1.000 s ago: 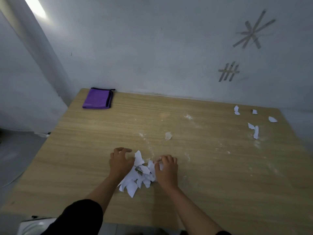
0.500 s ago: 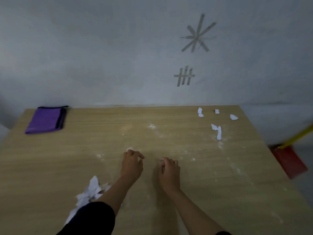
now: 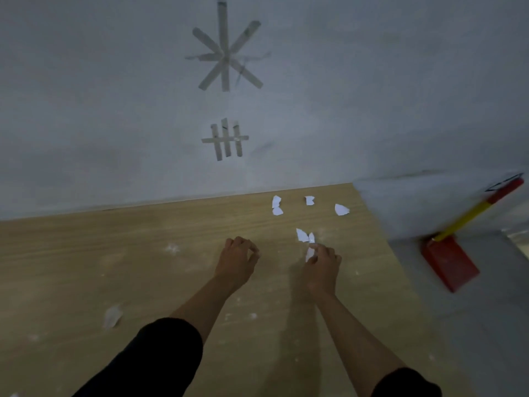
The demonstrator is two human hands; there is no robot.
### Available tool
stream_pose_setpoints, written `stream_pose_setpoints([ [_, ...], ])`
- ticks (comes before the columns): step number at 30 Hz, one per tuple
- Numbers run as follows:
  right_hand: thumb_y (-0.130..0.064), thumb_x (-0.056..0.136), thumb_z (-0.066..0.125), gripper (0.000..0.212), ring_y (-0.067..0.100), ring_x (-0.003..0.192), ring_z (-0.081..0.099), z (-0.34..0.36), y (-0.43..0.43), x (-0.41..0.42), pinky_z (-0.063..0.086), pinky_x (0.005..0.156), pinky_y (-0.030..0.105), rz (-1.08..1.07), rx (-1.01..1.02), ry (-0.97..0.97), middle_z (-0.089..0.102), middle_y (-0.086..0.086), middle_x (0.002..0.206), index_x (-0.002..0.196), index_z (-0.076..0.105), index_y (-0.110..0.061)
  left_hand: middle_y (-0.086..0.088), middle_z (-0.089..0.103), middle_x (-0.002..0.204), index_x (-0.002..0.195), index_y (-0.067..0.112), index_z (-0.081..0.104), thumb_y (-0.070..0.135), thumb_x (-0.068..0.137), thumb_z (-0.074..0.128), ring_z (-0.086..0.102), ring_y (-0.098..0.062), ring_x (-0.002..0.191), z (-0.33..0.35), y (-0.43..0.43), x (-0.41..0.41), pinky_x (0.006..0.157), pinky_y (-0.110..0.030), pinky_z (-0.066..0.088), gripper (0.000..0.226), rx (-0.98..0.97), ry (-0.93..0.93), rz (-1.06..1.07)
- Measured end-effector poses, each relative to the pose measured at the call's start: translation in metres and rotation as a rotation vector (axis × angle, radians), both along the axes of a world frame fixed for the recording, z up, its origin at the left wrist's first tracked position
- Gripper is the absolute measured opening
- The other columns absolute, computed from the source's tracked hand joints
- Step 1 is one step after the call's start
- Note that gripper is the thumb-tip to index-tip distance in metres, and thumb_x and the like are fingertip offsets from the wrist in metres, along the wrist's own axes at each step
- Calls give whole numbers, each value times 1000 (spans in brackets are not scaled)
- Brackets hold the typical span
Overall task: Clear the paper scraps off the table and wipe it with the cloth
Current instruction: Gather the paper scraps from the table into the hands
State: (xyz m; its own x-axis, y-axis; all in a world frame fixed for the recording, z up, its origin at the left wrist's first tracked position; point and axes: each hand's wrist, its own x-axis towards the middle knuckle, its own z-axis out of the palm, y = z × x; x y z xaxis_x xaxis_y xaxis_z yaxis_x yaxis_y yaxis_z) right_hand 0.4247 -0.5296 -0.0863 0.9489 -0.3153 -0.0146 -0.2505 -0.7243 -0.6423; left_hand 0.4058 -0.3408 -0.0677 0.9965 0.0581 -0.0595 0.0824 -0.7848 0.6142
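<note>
Reaching forward side by side, both forearms (image 3: 200,299) extend over the table (image 3: 86,253). Right hand (image 3: 322,263) pinches a paper scrap (image 3: 310,253) between thumb and fingertips. Left hand (image 3: 237,257) is curled, knuckles up; whether it holds anything cannot be told. More scraps (image 3: 341,209) lie near the table's far edge, by the wall (image 3: 114,110).

Dim, flat indoor light with a grey-blue cast and no glare. A soft shadow lies on the table (image 3: 86,253) just left of the right hand (image 3: 322,263). Slight motion blur throughout, worst on the red-and-yellow tool (image 3: 449,262); wide-angle bending at edges.
</note>
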Motion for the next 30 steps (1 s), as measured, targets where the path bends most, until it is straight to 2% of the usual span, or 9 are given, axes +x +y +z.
stream_pose_setpoints([
  [3,-23,87,50,33,33,104,45,-4,-12,25,27,87,30,96,-21,93,57,13,112,118,56,-12,-6,58,116,108,13,60,24,90,54,44,-27,111,1,-28,28,93,-34,36,23,16,-7,-100],
  [6,-26,86,60,36,34,107,41,-3,-19,38,35,89,36,64,33,114,49,18,111,118,55,-11,-4,53,128,122,14,52,25,91,52,41,-27,116,-3,-53,52,97,-33,34,33,18,21,-171],
  [11,-18,85,62,17,32,95,50,-11,-28,49,41,76,33,78,129,131,57,18,96,85,62,0,-4,44,140,135,16,39,10,91,45,41,-28,119,-18,-83,79,101,-34,33,45,30,85,-279],
  [15,-19,86,61,26,10,65,54,1,-41,54,36,52,8,98,338,179,58,-1,69,62,54,-20,5,48,135,129,24,46,27,90,46,43,-24,115,-31,-96,86,96,-34,34,39,67,98,-272],
  [17,-20,86,61,26,2,60,50,6,-48,59,36,49,5,122,415,221,56,-9,64,60,55,-23,6,55,123,115,23,56,31,87,52,47,-21,107,-31,-103,90,92,-30,32,30,5,70,-223],
  [21,-19,85,61,16,5,63,56,10,-57,69,39,55,8,145,504,232,65,-7,67,72,67,-13,0,62,100,101,16,64,23,78,68,47,-16,88,-22,-109,94,73,-21,30,24,-192,16,-69],
  [23,-22,84,62,18,8,67,58,10,-59,77,40,59,16,147,506,229,66,-6,69,67,66,-16,2,62,94,97,16,65,24,76,71,46,-13,83,-20,-108,95,67,-15,30,23,-229,34,-64],
  [26,-25,85,63,20,5,62,53,9,-59,92,36,54,16,170,447,213,59,-10,64,66,61,-20,0,66,97,99,17,66,28,74,72,57,-16,89,-19,-103,104,71,-16,37,28,-252,42,-76],
  [30,-16,86,54,14,23,79,59,8,-66,126,44,63,28,48,253,88,64,5,79,76,64,-12,-10,58,117,115,8,60,15,78,69,53,-23,107,-11,-93,117,90,-27,42,39,-255,10,26],
])
